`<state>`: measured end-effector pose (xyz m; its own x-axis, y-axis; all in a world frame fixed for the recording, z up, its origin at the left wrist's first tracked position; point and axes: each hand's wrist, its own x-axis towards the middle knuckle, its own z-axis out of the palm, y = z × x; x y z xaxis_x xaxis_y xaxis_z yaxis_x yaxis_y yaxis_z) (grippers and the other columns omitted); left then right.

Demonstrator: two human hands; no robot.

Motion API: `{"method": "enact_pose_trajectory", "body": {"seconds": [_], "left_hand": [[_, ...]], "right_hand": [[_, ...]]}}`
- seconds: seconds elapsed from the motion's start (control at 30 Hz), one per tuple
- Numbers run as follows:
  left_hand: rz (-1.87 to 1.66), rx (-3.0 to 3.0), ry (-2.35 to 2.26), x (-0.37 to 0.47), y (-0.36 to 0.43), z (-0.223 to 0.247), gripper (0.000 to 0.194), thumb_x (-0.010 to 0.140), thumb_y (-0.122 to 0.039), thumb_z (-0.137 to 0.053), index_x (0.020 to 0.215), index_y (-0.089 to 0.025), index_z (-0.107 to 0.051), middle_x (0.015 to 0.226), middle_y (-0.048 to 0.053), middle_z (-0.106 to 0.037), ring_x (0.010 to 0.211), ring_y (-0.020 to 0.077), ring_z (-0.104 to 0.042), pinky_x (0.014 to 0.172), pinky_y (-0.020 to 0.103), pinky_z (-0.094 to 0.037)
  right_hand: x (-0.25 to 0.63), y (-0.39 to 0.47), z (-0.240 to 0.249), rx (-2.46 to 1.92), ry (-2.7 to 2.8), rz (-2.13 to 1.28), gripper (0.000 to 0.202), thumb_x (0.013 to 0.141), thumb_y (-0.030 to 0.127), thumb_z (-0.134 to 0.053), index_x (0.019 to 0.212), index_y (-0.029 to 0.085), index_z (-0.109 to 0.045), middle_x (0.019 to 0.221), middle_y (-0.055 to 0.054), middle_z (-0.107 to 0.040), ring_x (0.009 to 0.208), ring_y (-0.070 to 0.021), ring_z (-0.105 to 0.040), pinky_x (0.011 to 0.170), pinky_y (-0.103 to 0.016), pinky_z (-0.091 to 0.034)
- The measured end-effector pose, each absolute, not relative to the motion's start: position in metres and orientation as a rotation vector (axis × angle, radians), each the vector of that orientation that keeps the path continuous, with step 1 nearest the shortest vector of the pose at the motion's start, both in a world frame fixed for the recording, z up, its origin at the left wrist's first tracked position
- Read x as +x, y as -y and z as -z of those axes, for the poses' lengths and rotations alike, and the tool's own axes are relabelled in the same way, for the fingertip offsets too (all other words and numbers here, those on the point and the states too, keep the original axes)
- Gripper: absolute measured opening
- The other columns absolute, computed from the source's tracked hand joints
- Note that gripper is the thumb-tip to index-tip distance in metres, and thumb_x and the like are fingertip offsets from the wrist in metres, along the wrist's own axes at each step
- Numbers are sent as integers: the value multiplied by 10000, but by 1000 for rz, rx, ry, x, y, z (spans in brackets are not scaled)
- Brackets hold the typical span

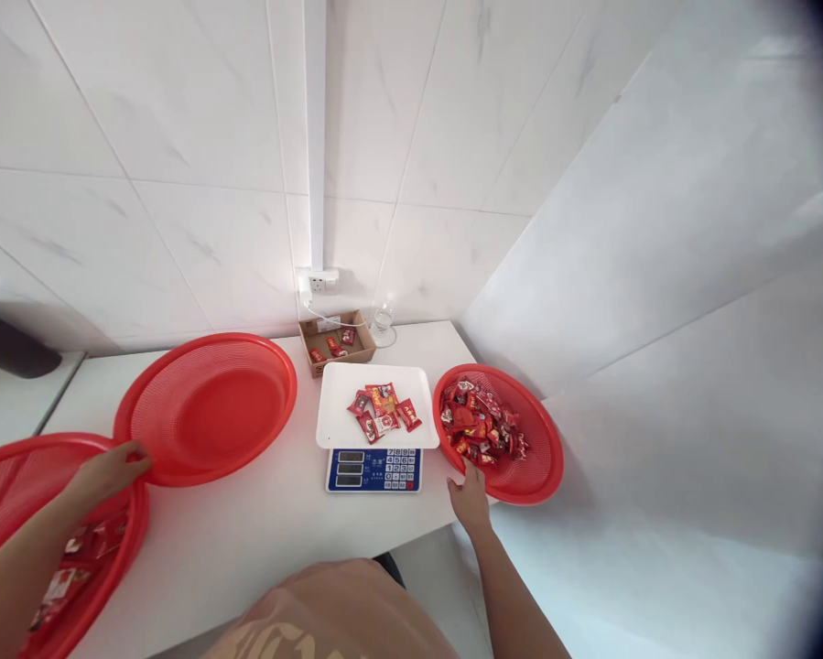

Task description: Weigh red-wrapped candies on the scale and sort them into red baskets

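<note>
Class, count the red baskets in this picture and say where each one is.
3: the left basket at the picture's left edge, the middle basket beside it, the right basket right of the scale.

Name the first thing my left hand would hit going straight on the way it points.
Your left hand would probably meet the middle red basket first, at its near-left rim; depth is unclear, so it may instead pass above.

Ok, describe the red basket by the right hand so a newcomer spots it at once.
On the white table, find the scale with the blue keypad panel. Just right of it, at the table's end, is a red basket of red-wrapped packets, the right hand at its near rim. It is the only basket right of the scale.
</note>
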<state>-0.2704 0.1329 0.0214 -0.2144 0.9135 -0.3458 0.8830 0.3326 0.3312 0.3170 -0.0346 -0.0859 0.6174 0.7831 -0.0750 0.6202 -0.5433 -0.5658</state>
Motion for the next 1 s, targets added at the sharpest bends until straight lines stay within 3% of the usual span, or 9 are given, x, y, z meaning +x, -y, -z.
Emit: {"method": "enact_pose_trajectory", "body": {"seconds": [0.1,0.17,0.3,0.37,0.47,0.57,0.67,0.77,1.0], "left_hand": [[286,1782,-2116,-267,-137,-28,269,707,-308,-504,895,-161,-627,816,95,-681,950,313,-608,878,375,-413],[324,1862,-2187,-261,-137,-30,424,757,-319,-468,1110,-114,-583,1057,192,-629,1141,368,-505,935,449,-373],[23,2028,-2288,-220,-133,-30,580,840,-397,-378,1319,-73,-423,1436,289,-245,1352,450,-153,990,596,-267],[-172,2215,-2090,-180,-130,-27,558,874,-374,-331,1290,-21,-445,1444,281,-250,1374,406,-122,1052,545,-227],[-287,2326,-1647,-104,-126,-21,496,891,-352,-317,1265,-75,-488,1409,189,-393,1386,326,-165,1094,493,-222],[-217,2338,-1350,-26,-128,-10,434,894,-335,-349,1279,-183,-483,1417,78,-426,1366,232,-262,1096,410,-280],[-193,2321,-1281,33,-138,0,447,871,-272,-414,1301,-155,-456,1406,115,-427,1334,229,-319,1080,371,-306],[-190,2307,-1283,68,-154,8,425,861,-237,-429,1275,-157,-480,1336,135,-482,1267,242,-402,1044,378,-341],[-177,2215,-1348,88,-165,5,414,805,-64,-409,1186,-161,-538,1153,129,-604,1096,230,-543,909,349,-428]], "right_hand": [[317,35,87,-2339,1093,-440,566,723,285,-461,1274,156,-442,1261,-155,-466,1096,-288,-541,822,-402,-482],[316,34,86,-2332,1091,-450,572,726,285,-454,1282,153,-430,1268,-159,-457,1114,-291,-527,845,-409,-475],[315,33,83,-2327,1094,-457,583,728,269,-441,1294,130,-412,1266,-173,-454,1151,-300,-496,886,-424,-455],[314,32,78,-2347,1087,-482,596,733,270,-443,1306,112,-402,1274,-183,-445,1166,-302,-486,899,-417,-447],[307,30,65,-2411,1075,-515,638,750,279,-447,1356,109,-348,1294,-185,-429,1192,-306,-466,915,-417,-429],[291,23,45,-2463,1102,-474,628,799,271,-403,1405,156,-282,1354,-170,-381,1188,-295,-473,894,-409,-432],[273,8,25,-2432,1234,-474,549,830,244,-367,1377,209,-347,1390,-119,-367,1166,-244,-496,866,-344,-446],[262,-13,14,-2331,1414,-523,471,838,243,-385,1301,185,-452,1342,-103,-443,1140,-210,-515,882,-306,-441],[262,-54,3,-2254,1683,-519,425,848,206,-427,1265,150,-489,1271,-114,-533,1173,-234,-471,968,-329,-371]]}}
